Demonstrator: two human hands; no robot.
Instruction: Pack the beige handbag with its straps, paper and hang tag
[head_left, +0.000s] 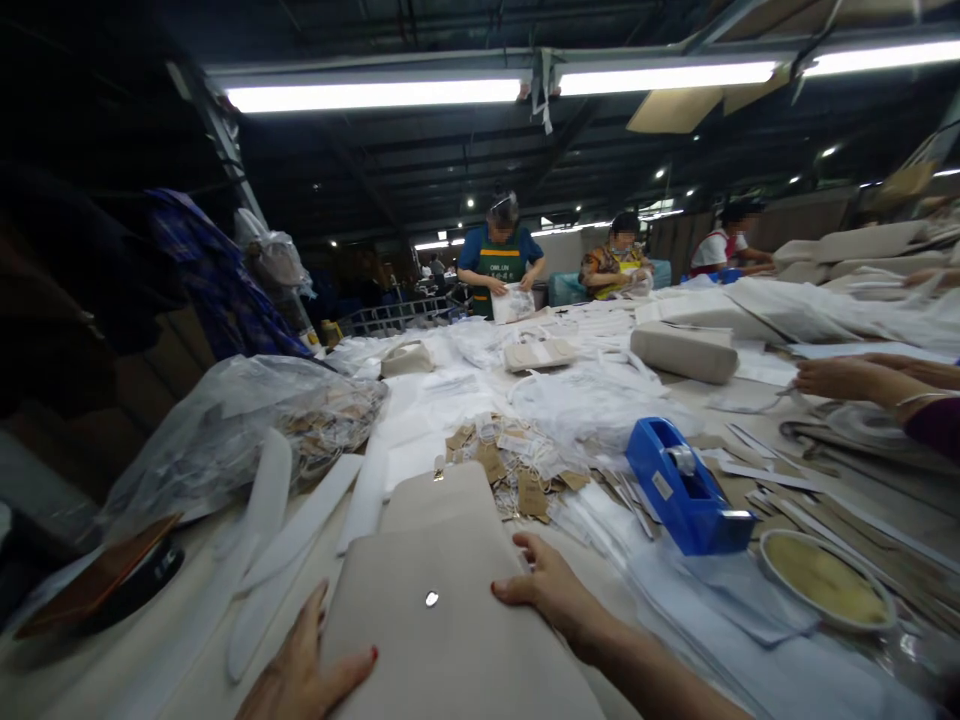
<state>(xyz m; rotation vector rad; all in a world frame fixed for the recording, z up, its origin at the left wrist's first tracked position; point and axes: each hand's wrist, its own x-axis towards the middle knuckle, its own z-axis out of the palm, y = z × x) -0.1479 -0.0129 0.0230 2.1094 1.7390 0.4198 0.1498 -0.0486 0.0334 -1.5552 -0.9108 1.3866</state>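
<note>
A beige bag lies flat between the two hands. The left hand is spread wide along its left edge, thumb over the upper face; the right hand has parted fingers, thumb tip at the right edge.

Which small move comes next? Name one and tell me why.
Probably press the left hand and right hand in against the sides of the beige bag to steady it. The bag lies between them with its metal stud facing up, and the fingers of both hands look spread, so neither seems to grip it firmly.
</note>
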